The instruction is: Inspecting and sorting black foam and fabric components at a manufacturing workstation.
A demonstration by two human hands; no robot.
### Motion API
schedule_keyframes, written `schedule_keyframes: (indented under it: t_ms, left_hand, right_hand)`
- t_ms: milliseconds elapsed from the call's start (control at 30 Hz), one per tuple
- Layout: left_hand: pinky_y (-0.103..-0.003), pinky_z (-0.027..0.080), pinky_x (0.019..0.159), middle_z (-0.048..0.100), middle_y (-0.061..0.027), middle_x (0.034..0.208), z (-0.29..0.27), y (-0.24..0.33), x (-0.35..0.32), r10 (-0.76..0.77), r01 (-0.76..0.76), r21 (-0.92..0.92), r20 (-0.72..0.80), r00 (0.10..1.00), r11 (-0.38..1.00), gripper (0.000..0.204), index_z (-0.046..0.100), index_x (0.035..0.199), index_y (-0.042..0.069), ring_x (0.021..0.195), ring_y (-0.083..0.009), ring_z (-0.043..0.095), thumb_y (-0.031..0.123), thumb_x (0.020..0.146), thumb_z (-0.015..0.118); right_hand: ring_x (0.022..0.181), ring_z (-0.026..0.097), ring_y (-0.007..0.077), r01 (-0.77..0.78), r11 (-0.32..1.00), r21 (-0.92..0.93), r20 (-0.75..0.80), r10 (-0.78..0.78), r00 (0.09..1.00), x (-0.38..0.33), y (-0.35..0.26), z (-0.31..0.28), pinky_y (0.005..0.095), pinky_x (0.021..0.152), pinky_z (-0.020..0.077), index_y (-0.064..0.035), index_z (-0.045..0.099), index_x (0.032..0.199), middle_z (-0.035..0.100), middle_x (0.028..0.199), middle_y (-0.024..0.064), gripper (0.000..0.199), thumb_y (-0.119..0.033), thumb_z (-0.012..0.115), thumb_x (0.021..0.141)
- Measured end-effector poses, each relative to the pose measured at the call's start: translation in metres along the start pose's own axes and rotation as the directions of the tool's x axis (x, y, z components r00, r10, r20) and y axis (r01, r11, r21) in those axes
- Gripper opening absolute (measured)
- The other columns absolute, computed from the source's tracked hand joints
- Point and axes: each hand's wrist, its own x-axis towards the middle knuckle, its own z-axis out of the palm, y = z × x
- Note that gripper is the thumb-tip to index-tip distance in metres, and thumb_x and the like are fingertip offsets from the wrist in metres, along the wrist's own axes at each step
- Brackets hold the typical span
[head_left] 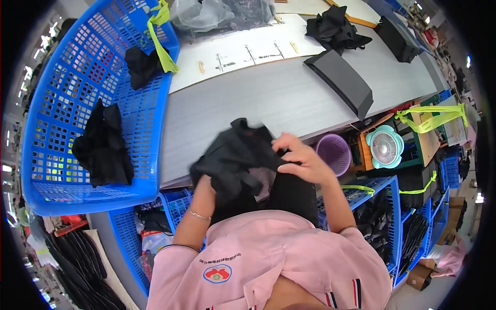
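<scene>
A bunched black fabric piece (235,155), partly smeared by motion, is held up at the table's near edge, above my lap. My left hand (205,184) reaches in under it from the left; the cloth covers the fingers, so their grip is hidden. At the cloth's right edge, my right hand (305,161) is closed, pinching the fabric between thumb and fingers. The exact kind of sewn article cannot be made out.
Left stands a large blue plastic basket (39,194) with black fabric pieces (106,147). On the grey table (232,98) lie a marked white board (243,51), a black curved panel (341,82) and a black bundle (336,30). A purple bin (333,155) and a fan (385,147) are right.
</scene>
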Motion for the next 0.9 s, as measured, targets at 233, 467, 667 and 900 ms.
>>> schedule_keyframes:
  t_ms: [233, 467, 667, 900]
  left_hand:
    - [-0.036, 0.04, 0.11, 0.052, -0.0097, 0.142, -0.029, -0.033, 0.008, -0.194, -0.078, -0.736, -0.278, 0.941, 0.673, 0.037, 0.054, 0.133, 0.003, 0.127, -0.0229, 0.053, 0.011, 0.097, 0.059]
    - [-0.031, 0.048, 0.1, 0.063, -0.0097, 0.122, 0.003, 0.02, -0.008, -0.183, 0.078, -0.315, -0.32, 0.929, 0.946, 0.031, 0.061, 0.124, -0.003, 0.111, -0.0166, 0.061, 0.014, 0.099, 0.06]
    - [-0.026, 0.05, 0.086, 0.065, -0.0059, 0.109, -0.035, 0.027, 0.047, 0.312, -0.18, 0.265, -0.637, 0.705, 0.947, 0.03, 0.066, 0.117, -0.003, 0.098, -0.0105, 0.059, 0.012, 0.091, 0.071]
    - [-0.025, 0.05, 0.085, 0.066, -0.0038, 0.108, -0.027, 0.013, 0.096, -0.123, 0.033, -0.442, -0.177, 0.976, 0.897, 0.041, 0.058, 0.129, 0.001, 0.096, -0.0107, 0.062, 0.016, 0.092, 0.071]
  right_hand:
    - [0.094, 0.062, 0.0189, -0.236, 0.97, -0.052, -0.313, 0.208, 0.927, 0.066, 0.047, -0.033, 0.0297, 0.084, 0.0488, -0.0009, 0.062, 0.102, 0.056, 0.12, 0.0109, 0.014, -0.009, 0.065, 0.091]
    - [0.093, 0.068, 0.018, -0.206, 0.976, 0.068, -0.739, 0.188, 0.647, 0.087, 0.091, -0.011, 0.0279, 0.08, 0.0532, 0.0056, 0.059, 0.121, 0.059, 0.123, 0.0151, 0.028, -0.01, 0.058, 0.099]
    - [0.09, 0.067, 0.0169, -0.301, 0.75, 0.589, -0.417, 0.601, 0.682, 0.052, 0.085, 0.04, 0.0302, 0.081, 0.0552, 0.003, 0.064, 0.116, 0.07, 0.105, 0.0094, 0.027, -0.019, 0.057, 0.101]
    - [0.099, 0.064, 0.0128, -0.137, 0.171, 0.976, -0.012, 0.667, 0.745, 0.071, 0.095, 0.05, 0.031, 0.088, 0.0509, -0.0075, 0.06, 0.124, 0.066, 0.116, 0.0017, 0.029, -0.024, 0.058, 0.1]
